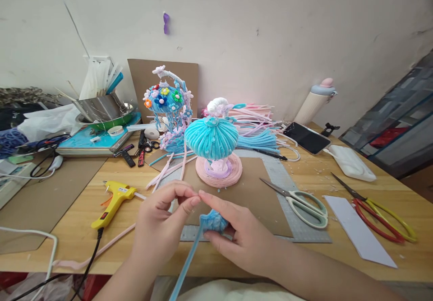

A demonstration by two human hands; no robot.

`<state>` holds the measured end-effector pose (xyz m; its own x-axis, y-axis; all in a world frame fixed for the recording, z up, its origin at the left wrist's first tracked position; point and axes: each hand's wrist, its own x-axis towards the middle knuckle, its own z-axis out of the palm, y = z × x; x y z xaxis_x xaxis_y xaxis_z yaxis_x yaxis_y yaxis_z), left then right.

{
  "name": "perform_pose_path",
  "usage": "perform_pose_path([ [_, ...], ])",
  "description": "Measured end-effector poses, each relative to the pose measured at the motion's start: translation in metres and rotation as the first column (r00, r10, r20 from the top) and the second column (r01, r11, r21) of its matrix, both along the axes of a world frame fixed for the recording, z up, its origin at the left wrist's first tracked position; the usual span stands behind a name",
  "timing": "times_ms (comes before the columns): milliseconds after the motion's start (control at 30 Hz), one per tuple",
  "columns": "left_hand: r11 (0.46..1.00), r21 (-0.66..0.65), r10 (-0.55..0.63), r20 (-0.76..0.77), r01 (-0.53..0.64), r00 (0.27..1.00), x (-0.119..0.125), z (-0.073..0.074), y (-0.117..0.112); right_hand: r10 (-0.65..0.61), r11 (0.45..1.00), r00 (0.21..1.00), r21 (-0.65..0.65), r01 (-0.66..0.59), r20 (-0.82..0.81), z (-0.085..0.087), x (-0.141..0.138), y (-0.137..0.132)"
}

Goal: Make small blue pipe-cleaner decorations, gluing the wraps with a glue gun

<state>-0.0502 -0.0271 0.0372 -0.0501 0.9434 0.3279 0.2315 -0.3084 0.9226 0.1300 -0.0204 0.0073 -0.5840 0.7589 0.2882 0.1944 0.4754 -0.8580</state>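
My right hand [237, 229] holds a light blue bundle of fuzzy pipe cleaner [214, 221] between thumb and fingers, and a long tail of it runs down past the table's front edge. Its index finger stretches out to the tips of my left hand [165, 215]. Thumb and fingers of the left hand are pinched together; what they hold, if anything, is too small to make out. Just beyond the hands stands a turquoise mushroom-shaped pipe cleaner piece [211, 138] with a white puff on top, on a round pink base [199, 174].
At left lies a yellow hot glue gun [115, 201]. Green-handled scissors [304, 206] and red-and-yellow scissors [375, 215] lie at right beside a white strip [360, 233]. Behind are a flowered pipe cleaner lamp shape [165, 102], blue pipe cleaners [259, 141] and a phone [307, 137].
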Motion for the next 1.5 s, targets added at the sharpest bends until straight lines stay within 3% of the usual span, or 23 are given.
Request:
perform_pose_path([
  [200,1.0,-0.026,-0.006,0.127,0.01,0.992,-0.005,-0.001,0.006,-0.001,0.985,0.999,-0.173,-0.009,-0.054,-0.001,0.0,-0.002],
  [333,1.0,-0.029,-0.003,0.08,0.005,0.997,-0.007,-0.008,0.013,0.028,0.965,0.98,-0.251,-0.078,-0.197,0.0,0.0,-0.003],
  [467,0.997,-0.075,0.0,-0.098,-0.007,0.995,-0.011,-0.016,0.022,0.056,0.962,0.94,-0.234,-0.141,-0.336,-0.001,0.0,-0.004],
  [600,0.995,-0.101,-0.03,-0.337,-0.004,0.941,-0.015,-0.028,0.032,0.086,0.959,0.902,-0.209,-0.19,-0.423,-0.002,0.0,-0.006],
  [800,0.984,0.025,0.167,-0.483,-0.177,0.86,-0.018,-0.035,0.037,0.021,0.954,0.895,-0.259,-0.152,-0.446,-0.002,-0.001,-0.006],
  [900,0.98,0.138,0.184,-0.376,-0.142,0.908,-0.015,-0.028,0.026,-0.02,0.931,0.866,-0.326,-0.166,-0.499,-0.001,-0.002,-0.004],
  [967,0.999,0.037,0.037,-0.184,-0.031,0.982,-0.01,-0.025,0.013,-0.075,0.892,0.842,-0.414,-0.183,-0.534,-0.001,-0.003,-0.002],
  [1000,0.995,-0.06,-0.08,-0.038,0.078,0.996,-0.008,-0.024,0.006,-0.104,0.868,0.838,-0.46,-0.187,-0.535,-0.001,-0.004,-0.001],
  [1067,0.941,-0.143,-0.263,0.262,0.307,0.929,-0.002,-0.024,-0.007,-0.141,0.825,0.852,-0.535,-0.18,-0.504,0.0,-0.005,0.002],
  [1133,0.885,-0.165,-0.326,0.447,0.435,0.833,0.003,-0.026,-0.016,-0.157,0.807,0.873,-0.57,-0.156,-0.461,0.001,-0.006,0.003],
  [1233,0.888,-0.182,-0.273,0.533,0.423,0.801,0.011,-0.028,-0.021,-0.159,0.817,0.882,-0.561,-0.135,-0.444,0.001,-0.007,0.003],
  [1367,0.922,-0.265,-0.095,0.55,0.282,0.83,0.021,-0.027,-0.019,-0.14,0.86,0.917,-0.505,-0.074,-0.375,-0.001,-0.007,0.001],
  [1500,0.958,-0.234,-0.028,0.499,0.166,0.866,0.025,-0.027,-0.02,-0.155,0.951,0.943,-0.302,0.062,-0.295,-0.002,-0.003,-0.001],
])
